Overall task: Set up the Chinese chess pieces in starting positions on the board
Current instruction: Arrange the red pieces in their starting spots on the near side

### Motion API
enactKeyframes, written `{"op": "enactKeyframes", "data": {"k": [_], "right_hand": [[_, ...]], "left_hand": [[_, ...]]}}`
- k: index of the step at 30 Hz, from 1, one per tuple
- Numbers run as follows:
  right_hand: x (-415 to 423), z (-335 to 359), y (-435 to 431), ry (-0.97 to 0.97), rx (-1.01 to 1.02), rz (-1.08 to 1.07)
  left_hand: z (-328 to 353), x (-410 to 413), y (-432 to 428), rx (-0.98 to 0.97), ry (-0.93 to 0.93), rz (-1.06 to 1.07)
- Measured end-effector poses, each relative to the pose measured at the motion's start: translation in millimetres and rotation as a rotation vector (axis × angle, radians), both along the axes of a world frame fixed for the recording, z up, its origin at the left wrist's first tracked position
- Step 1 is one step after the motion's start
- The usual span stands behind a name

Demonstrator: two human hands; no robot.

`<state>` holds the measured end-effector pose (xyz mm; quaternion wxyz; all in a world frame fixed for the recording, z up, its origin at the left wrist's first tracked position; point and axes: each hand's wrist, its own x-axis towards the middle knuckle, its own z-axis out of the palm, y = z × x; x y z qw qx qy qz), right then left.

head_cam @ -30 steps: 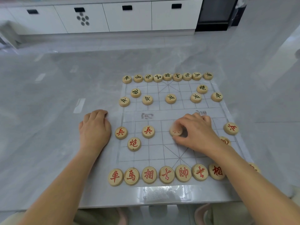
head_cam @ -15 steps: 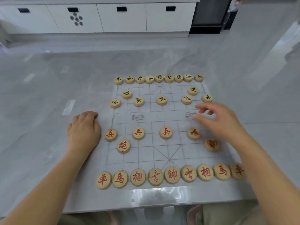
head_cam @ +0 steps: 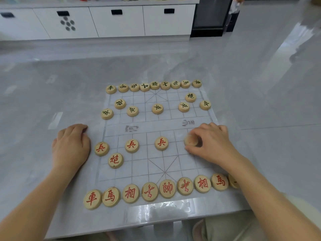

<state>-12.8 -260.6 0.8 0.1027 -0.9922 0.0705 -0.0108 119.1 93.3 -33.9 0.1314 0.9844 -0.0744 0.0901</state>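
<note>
Piece [head_cam: 191, 140] pinched in R hand [head_cam: 212, 141].

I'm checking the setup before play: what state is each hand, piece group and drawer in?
Left hand: rests on grey table, fingers loosely curled.
Right hand: pinches blurred round wooden piece on translucent gridded board.
Three red-marked wooden soldier discs: flat, face up.
Red-marked cannon disc: flat, face up.
Near red-marked row: face up, right end partly hidden.
White cabinet drawers: closed.
</note>
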Motion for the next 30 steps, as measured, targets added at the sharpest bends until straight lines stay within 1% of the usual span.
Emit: {"op": "enactKeyframes", "data": {"k": [3,9,11,12,14,15,16,18,20,22,24,26,30], "right_hand": [[1,0,-4,0.018,0.026,0.040],[2,1,-6,0.062,0.042,0.052],[-1,4,-10,0.060,0.096,0.032],[-4,7,-15,0.025,0.157,-0.010],[-14,17,-30,-0.127,0.323,-0.118],[-19,21,-40,-0.194,0.375,-0.155],[-25,24,-48,-0.219,0.393,-0.173],[-37,27,-55,-0.161,0.383,-0.159],[-47,24,-53,-0.061,0.323,-0.118],[-54,20,-43,0.021,0.181,-0.061],[-56,15,-34,0.052,0.063,-0.028],[-56,13,-28,0.040,0.040,-0.005],[-57,10,-30,0.035,0.072,0.028]], "left_hand": [[-1,0,1,-0.003,-0.006,-0.007],[0,0,0,-0.003,0.003,0.005],[0,1,0,-0.003,0.004,0.005],[0,1,0,-0.002,0.004,0.005],[0,1,1,0.002,0.005,0.002],[0,1,1,0.005,0.006,0.002],[0,2,1,0.008,0.009,0.002],[0,2,1,0.012,0.010,0.003],[-1,2,1,0.018,0.007,0.007],[-2,2,1,0.023,0.004,0.006],[-1,1,1,0.028,0.007,0.005],[0,1,1,0.024,0.016,0.009],[2,0,1,0.022,0.029,0.011]]}}
